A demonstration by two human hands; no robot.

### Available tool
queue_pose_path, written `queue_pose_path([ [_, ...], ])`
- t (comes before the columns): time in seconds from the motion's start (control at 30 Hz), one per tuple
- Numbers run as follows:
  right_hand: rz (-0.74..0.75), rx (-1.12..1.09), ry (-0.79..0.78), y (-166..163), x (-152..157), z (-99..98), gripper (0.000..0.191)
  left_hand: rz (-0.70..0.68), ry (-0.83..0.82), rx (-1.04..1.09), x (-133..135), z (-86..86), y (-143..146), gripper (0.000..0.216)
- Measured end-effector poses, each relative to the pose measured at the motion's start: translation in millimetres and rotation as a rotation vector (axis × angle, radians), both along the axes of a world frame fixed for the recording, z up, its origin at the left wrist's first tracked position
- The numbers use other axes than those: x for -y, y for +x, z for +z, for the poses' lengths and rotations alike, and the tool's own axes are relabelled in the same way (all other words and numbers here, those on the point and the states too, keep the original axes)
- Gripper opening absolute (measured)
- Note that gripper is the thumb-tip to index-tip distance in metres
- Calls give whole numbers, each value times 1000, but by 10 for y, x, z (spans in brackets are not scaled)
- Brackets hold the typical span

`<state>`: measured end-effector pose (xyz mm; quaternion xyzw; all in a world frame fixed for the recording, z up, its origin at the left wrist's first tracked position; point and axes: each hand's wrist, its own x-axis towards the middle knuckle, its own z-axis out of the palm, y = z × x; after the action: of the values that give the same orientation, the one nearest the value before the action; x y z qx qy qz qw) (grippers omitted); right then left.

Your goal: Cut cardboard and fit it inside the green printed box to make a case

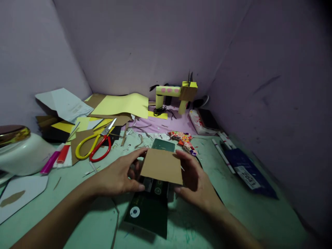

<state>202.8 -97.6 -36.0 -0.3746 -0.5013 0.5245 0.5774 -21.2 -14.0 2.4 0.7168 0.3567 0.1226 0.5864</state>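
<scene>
A squarish piece of brown cardboard [162,166] is held level between my two hands above the table. My left hand [121,173] grips its left edge, thumb below and fingers curled behind. On the opposite edge, the fingers of my right hand [194,180] lie along the top corner with the thumb underneath. Below the cardboard, a dark green printed card [149,214] with a white round label slants toward me; whether the two are joined is hidden. A green flap [163,145] shows just beyond the cardboard's far edge.
Scissors [97,145] with yellow and red handles lie left, near markers [50,162] and a yellow sheet [121,104]. A yellow paper animal figure [168,91] stands at the back. Right are a phone [208,119], white pens [223,155] and a blue packet [249,173]. Purple walls enclose the table.
</scene>
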Motion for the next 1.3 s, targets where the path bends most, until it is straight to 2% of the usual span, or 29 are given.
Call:
queue_pose_path([
  [0.1, 26, 4, -14, -14, 43, 4, 64, -33, -17, 0, 15, 10, 11, 93],
  [0.2, 0, -25, 16, -27, 89, 0, 65, -27, 41, -2, 26, 14, 34, 92],
  [0.27, 1, 54, 8, -30, 102, -13, 66, -26, 62, 3, 21, 9, 40, 90],
  [0.4, 1, 244, 18, -11, 107, -47, 74, -43, -1, 22, -8, -10, 28, 92],
  [0.6, 3, 316, 55, 6, 111, -50, 74, -31, -99, 57, -7, -13, 32, 95],
  [0.73, -7, 285, 35, -13, 117, -63, 79, -51, -136, 97, 8, -8, 32, 95],
  [0.87, 1, 186, -23, -31, 125, -89, 87, -42, -53, 53, -3, 0, 20, 94],
  [1.17, 17, 189, -67, -1, 142, -109, 85, -53, -86, 55, -9, -16, 12, 95],
  [1.23, 0, 179, -76, 8, 141, -102, 88, -52, -54, 58, -9, 1, 0, 95],
  [1.3, -23, 138, -87, 33, 114, -54, 91, -19, 53, 52, -18, 42, -13, 93],
])
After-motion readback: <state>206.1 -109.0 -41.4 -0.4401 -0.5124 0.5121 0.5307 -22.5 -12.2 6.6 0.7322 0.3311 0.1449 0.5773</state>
